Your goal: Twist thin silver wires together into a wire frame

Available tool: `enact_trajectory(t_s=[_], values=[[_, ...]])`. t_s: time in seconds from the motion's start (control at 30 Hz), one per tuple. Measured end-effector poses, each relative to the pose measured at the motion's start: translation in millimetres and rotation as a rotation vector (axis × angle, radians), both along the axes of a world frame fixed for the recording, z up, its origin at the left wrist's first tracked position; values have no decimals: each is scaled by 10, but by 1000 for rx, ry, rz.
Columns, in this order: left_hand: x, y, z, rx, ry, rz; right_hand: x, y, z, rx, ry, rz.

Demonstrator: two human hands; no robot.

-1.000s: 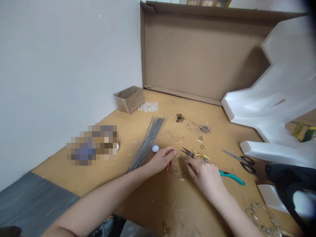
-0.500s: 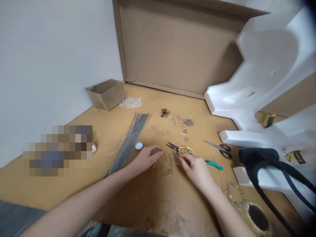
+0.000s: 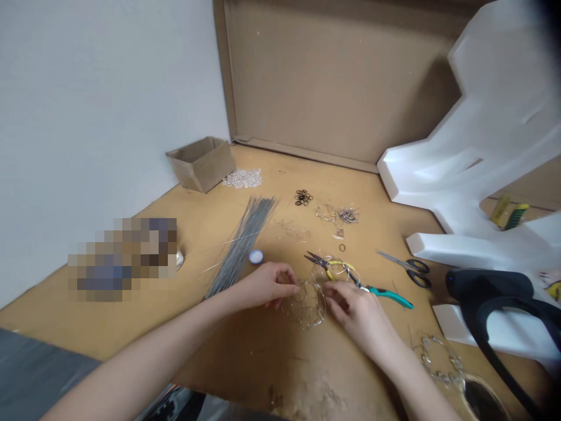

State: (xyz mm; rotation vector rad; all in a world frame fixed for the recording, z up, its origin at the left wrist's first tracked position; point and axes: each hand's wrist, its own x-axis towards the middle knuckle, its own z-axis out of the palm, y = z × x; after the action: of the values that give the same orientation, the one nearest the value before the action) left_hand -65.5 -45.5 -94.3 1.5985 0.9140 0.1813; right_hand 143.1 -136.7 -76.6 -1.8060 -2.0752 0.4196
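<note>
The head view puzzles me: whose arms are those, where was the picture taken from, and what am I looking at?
There is no robot: these are a person's bare hands, seen from a camera worn on the head. The left hand and right hand are at a rounded thin-wire piece; how firmly each grips it is too fine to tell. On the table lie grey wires, yellow-handled pliers, a teal-handled tool, scissors and black rings.

Rounded wire piece (image 3: 309, 308), thin, silvery, openwork, between left fingers (image 3: 286, 290) and right fingers (image 3: 338, 288)
</note>
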Motion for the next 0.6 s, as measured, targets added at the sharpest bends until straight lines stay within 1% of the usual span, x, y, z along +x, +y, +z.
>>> enact_trajectory(t_s=[0.1, 0.17, 0.3, 0.4, 0.5, 0.6], values=[[17, -43, 1, 191, 2, 53, -29, -9, 11, -17, -5, 42], [20, -72, 30, 319, 22, 60, -36, -18, 10, -28, 20, 59], [15, -115, 120, 511, 115, -3, -32, -27, -13, -57, 57, 68], [13, -125, 160, 611, 164, -40, -43, -27, -17, -77, 65, 69], [3, -122, 175, 696, 112, -22, -68, -32, 13, -71, 121, 53], [-21, -129, 184, 765, -24, 67, -81, -40, 59, -54, 318, 32]])
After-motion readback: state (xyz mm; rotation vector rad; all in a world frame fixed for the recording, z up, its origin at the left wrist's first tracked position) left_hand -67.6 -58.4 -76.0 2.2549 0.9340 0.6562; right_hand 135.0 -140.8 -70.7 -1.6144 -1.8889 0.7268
